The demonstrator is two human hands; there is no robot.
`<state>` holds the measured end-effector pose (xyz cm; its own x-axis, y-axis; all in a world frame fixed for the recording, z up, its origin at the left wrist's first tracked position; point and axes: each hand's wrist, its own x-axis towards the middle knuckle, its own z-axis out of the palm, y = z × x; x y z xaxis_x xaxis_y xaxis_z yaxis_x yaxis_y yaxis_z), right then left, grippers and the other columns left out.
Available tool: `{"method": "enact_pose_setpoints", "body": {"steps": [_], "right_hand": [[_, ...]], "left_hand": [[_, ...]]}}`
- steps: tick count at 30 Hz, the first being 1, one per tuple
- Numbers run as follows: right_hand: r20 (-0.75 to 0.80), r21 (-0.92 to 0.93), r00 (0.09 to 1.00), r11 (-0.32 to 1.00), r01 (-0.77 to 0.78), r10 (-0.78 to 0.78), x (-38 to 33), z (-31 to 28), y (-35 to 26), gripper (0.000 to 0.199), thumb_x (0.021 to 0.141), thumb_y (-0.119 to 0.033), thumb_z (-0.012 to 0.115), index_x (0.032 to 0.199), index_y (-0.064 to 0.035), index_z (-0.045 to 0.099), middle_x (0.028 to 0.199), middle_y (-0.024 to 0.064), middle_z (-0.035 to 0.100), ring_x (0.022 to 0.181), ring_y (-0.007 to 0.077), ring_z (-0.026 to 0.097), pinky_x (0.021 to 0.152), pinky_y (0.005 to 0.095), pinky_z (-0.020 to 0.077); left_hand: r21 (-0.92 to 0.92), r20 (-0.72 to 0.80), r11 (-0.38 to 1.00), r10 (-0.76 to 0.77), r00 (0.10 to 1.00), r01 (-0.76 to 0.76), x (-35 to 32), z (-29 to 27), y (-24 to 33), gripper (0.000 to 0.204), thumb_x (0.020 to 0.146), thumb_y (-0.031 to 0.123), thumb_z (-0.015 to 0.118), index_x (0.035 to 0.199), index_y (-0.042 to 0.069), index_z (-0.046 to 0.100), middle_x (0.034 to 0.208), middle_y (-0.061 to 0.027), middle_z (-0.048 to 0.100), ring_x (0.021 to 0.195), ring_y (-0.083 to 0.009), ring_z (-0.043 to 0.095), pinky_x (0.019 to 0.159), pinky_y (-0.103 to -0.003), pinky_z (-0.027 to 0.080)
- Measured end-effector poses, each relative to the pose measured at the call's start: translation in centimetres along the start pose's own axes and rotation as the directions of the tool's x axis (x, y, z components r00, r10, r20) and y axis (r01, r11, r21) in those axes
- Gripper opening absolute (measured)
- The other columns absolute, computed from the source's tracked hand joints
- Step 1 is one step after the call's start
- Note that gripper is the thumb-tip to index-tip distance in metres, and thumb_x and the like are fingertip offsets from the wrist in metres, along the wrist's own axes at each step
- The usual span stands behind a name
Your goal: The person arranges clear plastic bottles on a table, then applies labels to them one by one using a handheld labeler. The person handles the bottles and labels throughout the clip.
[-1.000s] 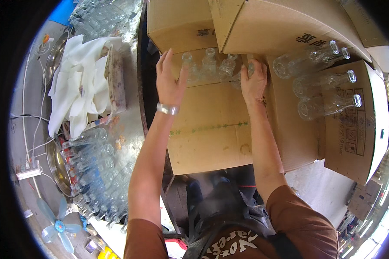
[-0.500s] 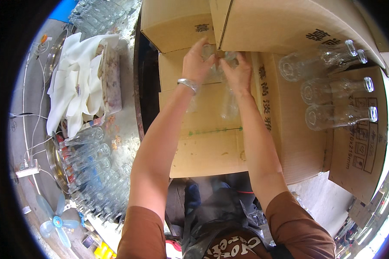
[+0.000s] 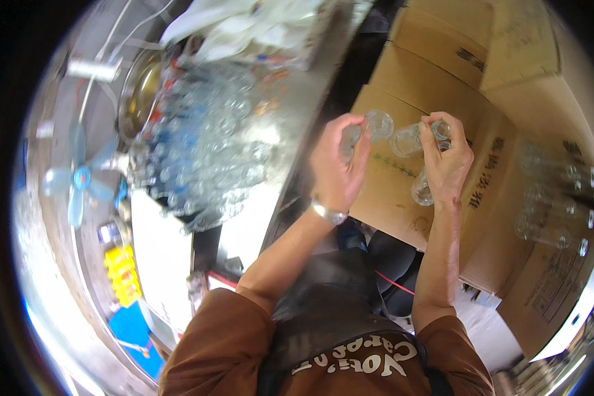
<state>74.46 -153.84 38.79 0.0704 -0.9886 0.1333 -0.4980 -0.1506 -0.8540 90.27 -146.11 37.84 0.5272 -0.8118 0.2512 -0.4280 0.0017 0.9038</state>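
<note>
left hand [image 3: 336, 165] grips clear bottle [image 3: 369, 129]; right hand [image 3: 447, 162] grips glass bottles [image 3: 412, 142] over cardboard box [image 3: 409, 86].

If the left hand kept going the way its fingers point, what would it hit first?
The left hand, already holding clear glass bottles, points up and slightly right. Next in that line seems to be the brown cardboard box flap, though the fisheye view leaves it unclear how far below the hand the flap lies.
</note>
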Motion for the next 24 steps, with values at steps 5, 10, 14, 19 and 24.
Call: {"method": "enact_pose_setpoints", "body": {"steps": [5,10,14,19,24], "right_hand": [[0.256,0.125,0.9,0.936,0.33,-0.352,0.7,8.8,-8.5,0.018,0.088,-0.01,0.073,0.104,-0.0075,0.064,0.093,0.0077,0.07,0.076,0.0207,0.065,0.07,0.0323,0.0516],[0.485,0.252,0.709,0.858,0.448,-0.512,0.8,19.6,-12.1,0.019,0.09,-0.017,0.072,0.105,-0.0096,0.063,0.09,0.0085,0.068,0.065,0.0209,0.056,0.067,0.0317,0.0484],[0.614,0.26,0.562,0.814,0.519,-0.554,-0.3,26.8,-12.6,0.02,0.089,-0.022,0.071,0.103,-0.0104,0.062,0.078,0.0104,0.064,0.059,0.025,0.05,0.06,0.0351,0.0424],[0.72,0.255,0.456,0.81,0.529,-0.524,-1.6,32.6,-13.6,0.025,0.088,-0.027,0.073,0.106,-0.0114,0.063,0.071,0.012,0.063,0.059,0.0222,0.056,0.06,0.0356,0.0431],[0.686,0.264,0.481,0.803,0.534,-0.546,-2.3,34.9,-13.9,0.036,0.088,-0.033,0.076,0.115,-0.0113,0.066,0.085,0.0129,0.067,0.062,0.0181,0.061,0.061,0.0347,0.047]], "left_hand": [[-0.073,-0.226,0.978,-0.207,0.952,0.195,-3.2,-9.6,0.1,0.021,0.09,0.003,0.069,0.11,0.006,0.064,0.106,-0.0034,0.068,0.08,-0.0096,0.054,0.073,-0.025,0.046],[0.035,-0.31,0.98,-0.173,0.935,0.193,-6.6,-15.8,0.5,0.022,0.089,-0.001,0.069,0.11,0.005,0.065,0.103,-0.0019,0.067,0.079,-0.0089,0.055,0.074,-0.023,0.044],[-0.118,-0.298,0.912,-0.41,0.862,0.393,-9.5,-19.9,0.3,0.021,0.089,-0.001,0.07,0.109,0.005,0.066,0.1,-0.0018,0.068,0.079,-0.0085,0.055,0.073,-0.024,0.045],[0.091,-0.341,0.918,-0.335,0.879,0.385,-12.1,-23.3,-3.2,0.021,0.088,0.002,0.072,0.108,0.004,0.067,0.099,-0.0018,0.068,0.08,-0.0091,0.057,0.072,-0.024,0.045],[0.172,-0.361,0.905,-0.308,0.88,0.388,-12.6,-25.9,-6.5,0.022,0.088,0.003,0.072,0.11,0.004,0.067,0.1,-0.004,0.069,0.082,-0.0115,0.06,0.072,-0.025,0.046]]}}
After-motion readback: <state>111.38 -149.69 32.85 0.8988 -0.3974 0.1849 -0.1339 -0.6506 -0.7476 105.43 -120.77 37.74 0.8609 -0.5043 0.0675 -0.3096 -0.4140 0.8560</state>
